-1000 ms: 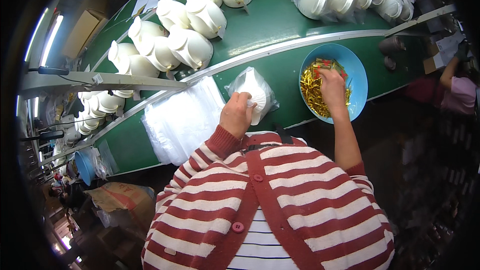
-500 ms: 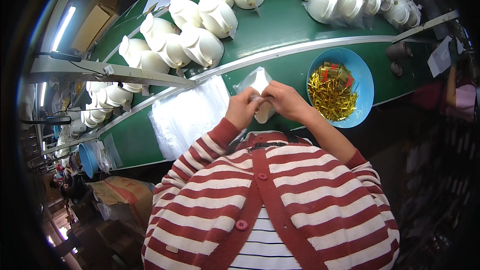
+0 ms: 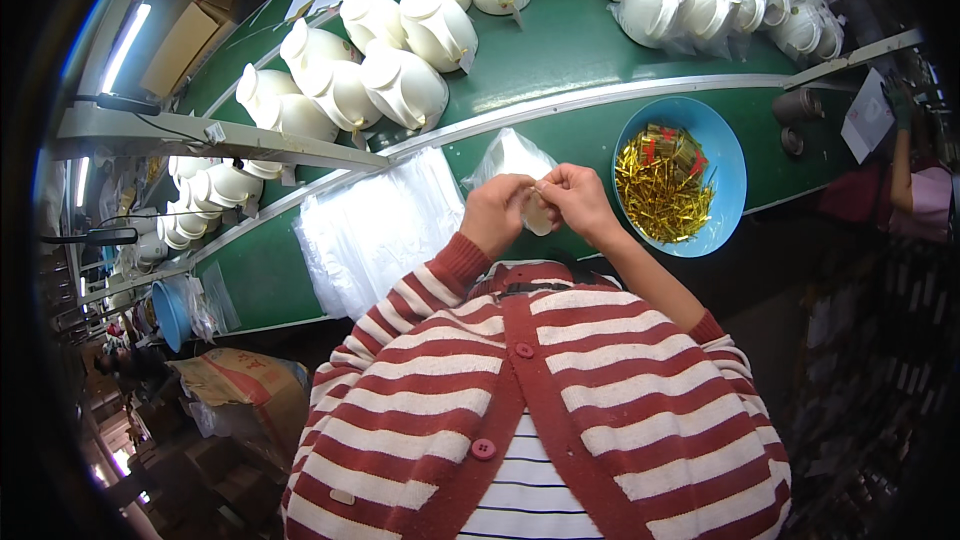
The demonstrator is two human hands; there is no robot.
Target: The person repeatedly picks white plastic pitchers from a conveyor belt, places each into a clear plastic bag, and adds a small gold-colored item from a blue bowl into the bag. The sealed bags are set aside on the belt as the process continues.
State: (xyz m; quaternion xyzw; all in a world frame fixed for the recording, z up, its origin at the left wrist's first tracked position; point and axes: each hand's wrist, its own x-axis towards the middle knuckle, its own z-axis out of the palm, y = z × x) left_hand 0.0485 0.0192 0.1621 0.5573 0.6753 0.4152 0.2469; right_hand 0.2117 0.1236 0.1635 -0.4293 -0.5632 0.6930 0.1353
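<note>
Head view: clear bag is resting on green bench.
Left hand: is grasping its plastic.
Right hand: is pinching; I can't tell what.
Blue bowl: is holding gold strips.

There are two bare hands, two blue basins, one bag stack.

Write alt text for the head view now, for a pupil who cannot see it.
A person's left hand and right hand pinch close together over the near end of a white object in clear plastic on a green bench. A blue basin of gold strips sits right, a clear-plastic pile left, white jugs beyond.
</note>
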